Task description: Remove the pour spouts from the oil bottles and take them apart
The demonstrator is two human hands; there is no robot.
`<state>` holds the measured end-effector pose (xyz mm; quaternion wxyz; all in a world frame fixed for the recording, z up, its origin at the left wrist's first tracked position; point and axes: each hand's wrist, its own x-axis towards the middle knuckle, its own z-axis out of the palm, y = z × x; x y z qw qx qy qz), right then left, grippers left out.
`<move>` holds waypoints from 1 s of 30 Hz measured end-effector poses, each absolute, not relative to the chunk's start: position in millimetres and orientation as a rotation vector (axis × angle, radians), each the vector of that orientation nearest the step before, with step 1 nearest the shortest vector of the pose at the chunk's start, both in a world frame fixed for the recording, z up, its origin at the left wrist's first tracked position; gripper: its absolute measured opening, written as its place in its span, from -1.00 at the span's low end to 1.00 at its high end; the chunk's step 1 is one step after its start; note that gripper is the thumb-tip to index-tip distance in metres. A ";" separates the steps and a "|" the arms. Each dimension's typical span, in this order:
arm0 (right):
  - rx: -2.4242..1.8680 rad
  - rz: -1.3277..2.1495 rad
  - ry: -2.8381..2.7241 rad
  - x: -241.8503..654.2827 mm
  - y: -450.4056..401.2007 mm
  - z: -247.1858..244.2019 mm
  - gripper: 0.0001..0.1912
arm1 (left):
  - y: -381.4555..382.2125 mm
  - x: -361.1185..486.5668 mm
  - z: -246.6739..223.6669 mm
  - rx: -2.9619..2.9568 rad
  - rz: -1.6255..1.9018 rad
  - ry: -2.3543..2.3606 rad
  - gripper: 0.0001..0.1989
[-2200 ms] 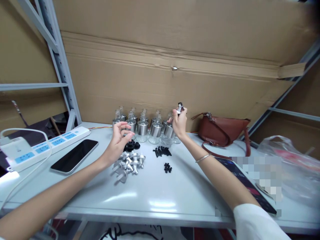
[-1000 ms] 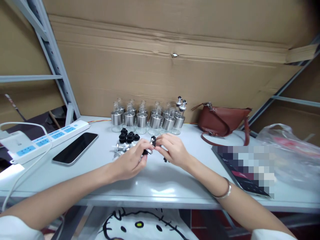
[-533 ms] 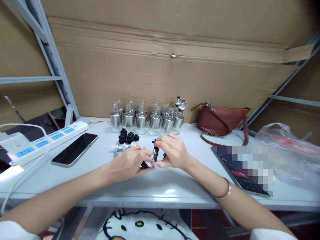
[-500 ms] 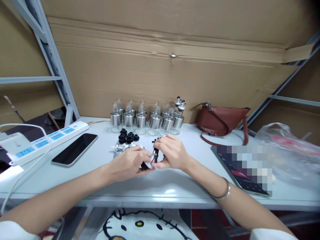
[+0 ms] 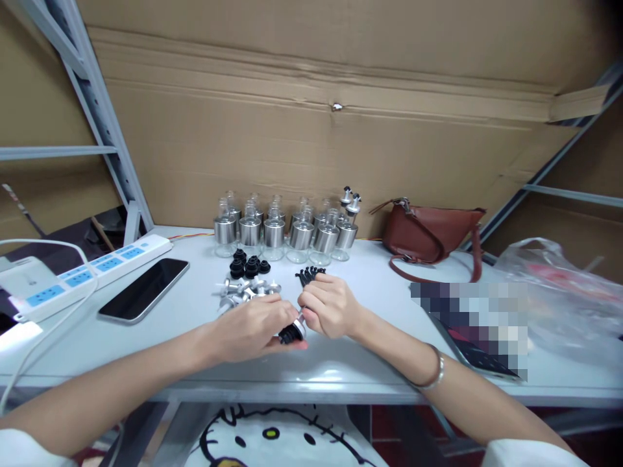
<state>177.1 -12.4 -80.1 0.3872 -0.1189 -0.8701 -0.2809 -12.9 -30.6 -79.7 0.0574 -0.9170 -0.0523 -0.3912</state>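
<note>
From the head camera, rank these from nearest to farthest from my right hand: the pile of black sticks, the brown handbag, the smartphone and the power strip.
Measured from the right hand:
1. Pile of black sticks, just beyond the knuckles.
2. Brown handbag, off to the right at the back.
3. Smartphone, across on the left.
4. Power strip, farther left, beyond the smartphone.

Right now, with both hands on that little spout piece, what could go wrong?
The spout piece is pinched between the left hand and right hand above the table; a slip might send it rolling away. A forearm sweep could scatter the loose silver parts or topple the bottles.
</note>
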 end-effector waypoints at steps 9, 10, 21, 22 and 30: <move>-0.456 -0.226 -2.181 179.9 -10.1 -82.8 -0.51 | -22.1 -18.9 -79.2 -2.814 -1.084 -0.123 -0.94; -0.535 -0.121 -2.131 183.1 -7.2 -81.5 -0.52 | -19.7 -20.5 -78.6 -2.792 -1.085 -0.121 -0.96; -1.632 0.375 -2.130 239.4 51.9 -66.6 -0.83 | 4.1 -36.0 -74.6 -2.654 -1.252 -0.174 -0.76; -1.676 0.403 -2.132 243.2 55.0 -69.1 -0.87 | 5.6 -36.3 -75.1 -2.651 -1.251 -0.164 -0.75; -1.950 0.428 -2.225 256.0 64.2 -83.4 -0.76 | 7.0 -37.0 -76.9 -2.683 -1.254 -0.186 -0.76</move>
